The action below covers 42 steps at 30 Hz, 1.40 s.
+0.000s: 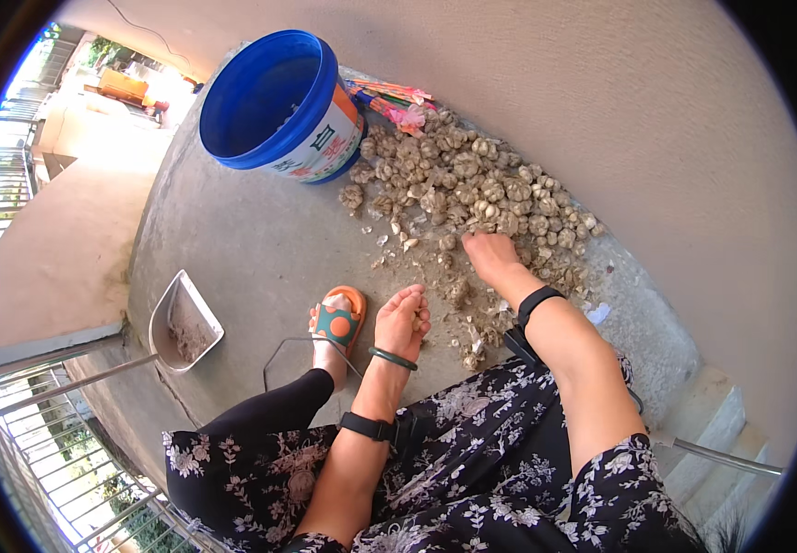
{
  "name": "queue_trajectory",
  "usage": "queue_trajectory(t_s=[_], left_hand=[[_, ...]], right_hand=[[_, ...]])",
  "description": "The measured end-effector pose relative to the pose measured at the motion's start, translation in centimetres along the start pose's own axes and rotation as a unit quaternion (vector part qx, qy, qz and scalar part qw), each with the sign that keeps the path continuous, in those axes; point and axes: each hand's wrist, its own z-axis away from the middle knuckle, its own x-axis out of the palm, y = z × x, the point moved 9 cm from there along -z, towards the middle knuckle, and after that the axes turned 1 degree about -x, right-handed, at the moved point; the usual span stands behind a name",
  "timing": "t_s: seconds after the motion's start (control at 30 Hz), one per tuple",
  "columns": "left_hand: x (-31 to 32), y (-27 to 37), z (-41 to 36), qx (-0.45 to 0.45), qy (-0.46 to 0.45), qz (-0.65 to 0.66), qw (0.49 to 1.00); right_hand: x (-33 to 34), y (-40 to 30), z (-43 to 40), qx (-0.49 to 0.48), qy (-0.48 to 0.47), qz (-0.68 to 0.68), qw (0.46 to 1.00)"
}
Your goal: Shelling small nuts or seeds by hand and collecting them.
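A wide heap of dry garlic bulbs (467,162) lies on the concrete floor along the wall. At its near edge is my right hand (491,256), back upward and fingers bent down among the bulbs. Its fingertips are hidden, so whether it grips a bulb cannot be seen. My left hand (404,321) is nearer my body, palm partly up, with the fingers curled over what looks like a small piece of garlic. Loose cloves (408,243), papery skins and dirt lie scattered between the heap and my left hand.
A blue plastic bucket (315,142) with printed writing stands left of the heap, beside colourful packaging (398,110). A long-handled metal dustpan (187,325) holding dirt lies at left. My sandalled foot (338,318) is beside my left hand. Steps (706,428) descend at right.
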Motion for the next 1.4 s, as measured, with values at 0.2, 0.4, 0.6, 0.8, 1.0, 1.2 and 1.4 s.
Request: queue_trajectory(t_s=[0.2, 0.4, 0.6, 0.8, 1.0, 1.2, 1.4], left_hand=[[-0.4, -0.1, -0.1, 0.001, -0.001, 0.01, 1.0], [0.0, 0.0, -0.3, 0.002, 0.003, 0.009, 1.0], [1.6, 1.2, 0.1, 0.056, -0.018, 0.039, 0.998], [3.7, 2.5, 0.7, 0.107, -0.107, 0.122, 0.981], [3.1, 3.4, 0.6, 0.128, -0.109, 0.118, 0.979], [3.7, 2.9, 0.4, 0.065, -0.116, 0.214, 0.968], [3.5, 2.9, 0.1, 0.056, -0.112, 0.199, 0.972]], right_hand=[[0.2, 0.3, -0.9, -0.025, -0.002, 0.004, 1.0], [-2.7, -1.7, 0.1, -0.079, 0.029, -0.271, 0.959], [-6.6, -5.1, 2.4, -0.039, -0.003, -0.569, 0.821], [-9.4, -6.6, 4.0, -0.12, 0.053, -0.529, 0.839], [-8.6, -6.7, 4.7, -0.014, 0.035, -0.561, 0.827], [-8.7, -6.7, 4.7, -0.04, 0.077, -0.584, 0.807], [-11.1, -7.4, 5.6, -0.105, 0.165, -0.459, 0.866]])
